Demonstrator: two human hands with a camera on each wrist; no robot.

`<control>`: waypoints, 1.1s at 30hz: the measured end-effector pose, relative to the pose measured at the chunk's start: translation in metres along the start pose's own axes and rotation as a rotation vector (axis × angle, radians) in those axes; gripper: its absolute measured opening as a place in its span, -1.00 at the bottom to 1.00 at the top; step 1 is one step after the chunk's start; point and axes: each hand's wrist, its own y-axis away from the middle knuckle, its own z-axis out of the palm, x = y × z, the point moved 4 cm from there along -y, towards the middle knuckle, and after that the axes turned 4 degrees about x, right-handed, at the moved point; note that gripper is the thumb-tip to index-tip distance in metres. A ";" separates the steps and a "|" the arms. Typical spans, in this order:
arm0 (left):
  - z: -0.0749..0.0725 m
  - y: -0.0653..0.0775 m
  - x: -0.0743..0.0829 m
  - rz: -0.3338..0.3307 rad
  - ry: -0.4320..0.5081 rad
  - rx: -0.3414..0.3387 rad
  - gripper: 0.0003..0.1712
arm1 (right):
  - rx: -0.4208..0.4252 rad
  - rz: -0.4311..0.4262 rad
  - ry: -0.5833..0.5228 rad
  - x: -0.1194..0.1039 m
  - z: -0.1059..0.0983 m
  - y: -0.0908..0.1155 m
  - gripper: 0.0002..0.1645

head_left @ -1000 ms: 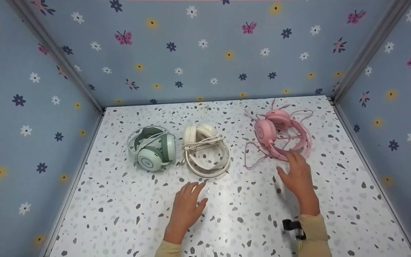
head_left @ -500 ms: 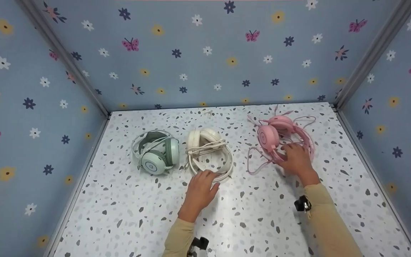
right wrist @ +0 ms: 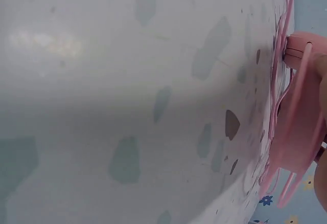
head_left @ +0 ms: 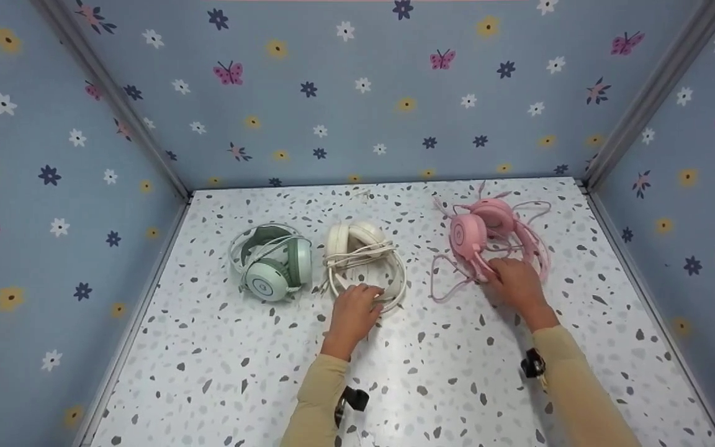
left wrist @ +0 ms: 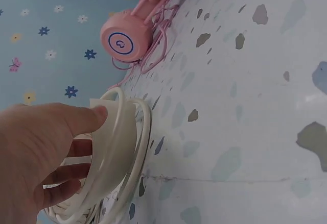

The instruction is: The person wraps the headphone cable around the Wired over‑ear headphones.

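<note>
nearest, in front of the white headphones (head_left: 367,236), two tan sleeves (head_left: 320,397) reach over the speckled tabletop (head_left: 432,347), each with a small black device (head_left: 356,397) at the wrist. the left grip (head_left: 354,316) is at the near edge of the white headphones; the head view hides part of its hold, but the left wrist view shows the thumb on one face of their pale headband (left wrist: 115,142) and fingers curled behind, pinching it. their bundled cable (head_left: 360,253) crosses them just behind that grip. just left of the white headphones, apart from them, sit the green headphones (head_left: 269,279). right of the white headphones and a little farther back lie the pink headphones (head_left: 469,234), the right grip (head_left: 516,282) pinching the near side of their band. the right wrist view shows that pink band (right wrist: 299,117) up close, the hand cut off by the frame; the left wrist view shows a blue ring on a pink ear cup (left wrist: 122,38). a stretch of tabletop separates white from pink, a pink cable loop (head_left: 434,273) reaching into it. well behind the white headphones, the tabletop's far edge meets the flowered back wall (head_left: 388,121)
</note>
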 end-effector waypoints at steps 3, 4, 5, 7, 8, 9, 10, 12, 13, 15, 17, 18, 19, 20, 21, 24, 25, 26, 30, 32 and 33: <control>0.001 0.000 0.000 0.010 -0.001 0.022 -0.76 | 0.116 -0.004 -0.006 -0.006 -0.009 -0.001 -0.79; 0.001 -0.001 0.000 0.015 -0.003 0.029 -0.77 | 0.167 -0.007 -0.010 -0.008 -0.014 -0.002 -0.76; 0.001 -0.002 0.000 0.018 -0.003 0.028 -0.77 | 0.222 -0.012 -0.013 -0.009 -0.019 -0.003 -0.74; 0.002 -0.003 0.000 0.021 -0.003 0.024 -0.78 | 0.333 -0.020 -0.014 -0.014 -0.031 -0.005 -0.69; 0.002 -0.003 0.000 0.024 -0.001 0.022 -0.79 | 0.388 -0.022 -0.015 -0.016 -0.037 -0.006 -0.68; 0.002 -0.003 0.000 0.029 0.001 0.021 -0.79 | 0.437 -0.018 -0.011 -0.018 -0.043 -0.006 -0.66; 0.002 -0.002 0.001 0.033 0.005 0.020 -0.79 | 0.476 -0.015 -0.012 -0.020 -0.048 -0.007 -0.65; 0.002 -0.001 0.001 0.037 0.018 0.020 -0.79 | 0.536 0.003 -0.018 -0.026 -0.059 -0.006 -0.67; 0.001 0.000 0.001 0.037 0.027 0.022 -0.78 | 0.556 0.016 -0.026 -0.028 -0.063 -0.006 -0.67; 0.001 0.002 0.001 0.034 0.044 0.026 -0.78 | 0.577 0.040 -0.054 -0.036 -0.072 -0.004 -0.67; 0.001 0.004 0.000 0.021 0.067 0.024 -0.76 | 0.585 0.062 -0.089 -0.044 -0.079 -0.001 -0.69; 0.001 0.005 0.000 0.013 0.076 0.020 -0.76 | 0.583 0.080 -0.107 -0.048 -0.083 0.001 -0.69; 0.001 0.006 -0.001 0.006 0.084 0.015 -0.75 | 0.582 0.103 -0.125 -0.051 -0.086 0.003 -0.70; 0.001 0.007 -0.001 -0.001 0.094 0.007 -0.74 | 0.583 0.128 -0.146 -0.055 -0.090 0.006 -0.71; 0.002 0.008 -0.002 -0.009 0.106 -0.001 -0.73 | 0.583 0.155 -0.167 -0.058 -0.095 0.008 -0.73; 0.003 0.012 -0.003 -0.029 0.143 -0.019 -0.74 | 0.574 0.244 -0.246 -0.066 -0.109 0.015 -0.75; 0.003 0.013 -0.003 -0.036 0.161 -0.020 -0.74 | 0.570 0.277 -0.278 -0.068 -0.114 0.018 -0.76; 0.002 0.015 -0.003 -0.042 0.185 -0.017 -0.75 | 0.562 0.310 -0.310 -0.071 -0.119 0.020 -0.76; -0.001 0.023 -0.001 -0.049 0.275 0.018 -0.80 | 0.516 0.450 -0.464 -0.079 -0.139 0.030 -0.71; -0.003 0.028 0.000 -0.057 0.326 0.028 -0.82 | 0.505 0.483 -0.560 -0.085 -0.148 0.034 -0.70; -0.003 0.030 0.001 -0.061 0.349 0.029 -0.82 | 0.500 0.488 -0.606 -0.088 -0.152 0.036 -0.71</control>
